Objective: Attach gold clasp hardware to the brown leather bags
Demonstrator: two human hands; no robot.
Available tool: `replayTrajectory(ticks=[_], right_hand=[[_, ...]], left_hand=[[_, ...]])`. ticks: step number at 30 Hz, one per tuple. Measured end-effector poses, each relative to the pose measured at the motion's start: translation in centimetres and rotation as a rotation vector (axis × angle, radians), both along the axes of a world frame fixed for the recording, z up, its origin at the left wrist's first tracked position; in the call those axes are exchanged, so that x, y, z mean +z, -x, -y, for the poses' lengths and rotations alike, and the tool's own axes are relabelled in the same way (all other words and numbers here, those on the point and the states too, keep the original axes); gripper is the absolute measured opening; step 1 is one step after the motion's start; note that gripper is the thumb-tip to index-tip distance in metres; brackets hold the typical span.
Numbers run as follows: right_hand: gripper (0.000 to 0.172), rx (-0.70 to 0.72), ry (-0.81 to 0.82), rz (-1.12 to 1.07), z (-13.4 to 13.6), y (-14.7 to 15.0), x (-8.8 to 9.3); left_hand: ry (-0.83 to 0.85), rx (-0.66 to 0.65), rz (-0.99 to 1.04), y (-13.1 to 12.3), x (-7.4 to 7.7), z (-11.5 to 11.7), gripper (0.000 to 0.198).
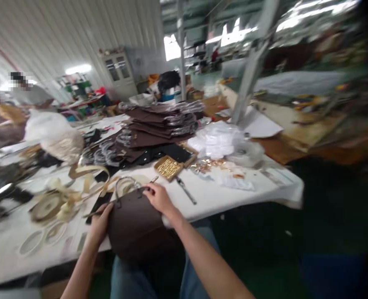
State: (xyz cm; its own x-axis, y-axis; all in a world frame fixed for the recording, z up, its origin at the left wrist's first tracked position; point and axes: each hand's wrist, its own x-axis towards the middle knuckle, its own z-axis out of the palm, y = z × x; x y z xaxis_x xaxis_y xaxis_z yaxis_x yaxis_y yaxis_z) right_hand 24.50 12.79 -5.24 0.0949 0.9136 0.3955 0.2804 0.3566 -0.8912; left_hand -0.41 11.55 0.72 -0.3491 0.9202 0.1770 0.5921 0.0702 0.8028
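Note:
A dark brown handbag (135, 222) rests on my lap against the table edge, its plastic-wrapped handle (118, 189) standing up from the top. My left hand (100, 222) is closed on the bag's left side, and a thin stick-like thing (88, 215) juts out by its fingers. At the bag's top edge, near the right end of the handle, my right hand (159, 201) is closed with its fingers pinched together. A small slim thing (154, 179) shows just beyond those fingertips; whether they hold it is too blurred to tell.
On the white table (208, 203) lie a box of gold hardware (169, 168), a dark metal tool (186, 191), a tape roll (47, 206) and white rings (30, 243). Stacked brown bag pieces (149, 128) and white plastic bags (216, 139) stand behind. A metal post (254, 66) rises right. Two people are far left.

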Motion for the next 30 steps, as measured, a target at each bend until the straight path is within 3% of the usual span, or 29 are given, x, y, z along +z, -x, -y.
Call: replayTrajectory(ticks=[2,4,8,19,26,30], right_hand=[[0.028,0.023,-0.014,0.006,-0.8,0.3,-0.2],[0.03,0.029,-0.033,0.019,-0.9,0.6,-0.3],[0.036,0.014,-0.051,0.048,-0.2,0.7,-0.2],[0.035,-0.047,-0.068,0.163,0.4,1.5,0.8],[0.04,-0.057,-0.075,0.371,6.1,0.8,2.6],[0.03,-0.076,-0.022,0.486,9.6,-2.7,2.1]], left_hand=[[0.091,-0.074,0.088,3.7,-0.8,0.6,0.057],[0.123,-0.165,0.208,5.5,-1.5,0.2,0.064],[0.1,-0.193,0.283,6.1,-2.6,-1.0,0.062],[0.12,-0.269,0.274,8.0,-5.0,-1.5,0.053],[0.277,-0.189,0.264,9.1,-6.6,-2.4,0.062],[0.268,-0.117,0.205,10.1,-8.0,-2.9,0.067]])
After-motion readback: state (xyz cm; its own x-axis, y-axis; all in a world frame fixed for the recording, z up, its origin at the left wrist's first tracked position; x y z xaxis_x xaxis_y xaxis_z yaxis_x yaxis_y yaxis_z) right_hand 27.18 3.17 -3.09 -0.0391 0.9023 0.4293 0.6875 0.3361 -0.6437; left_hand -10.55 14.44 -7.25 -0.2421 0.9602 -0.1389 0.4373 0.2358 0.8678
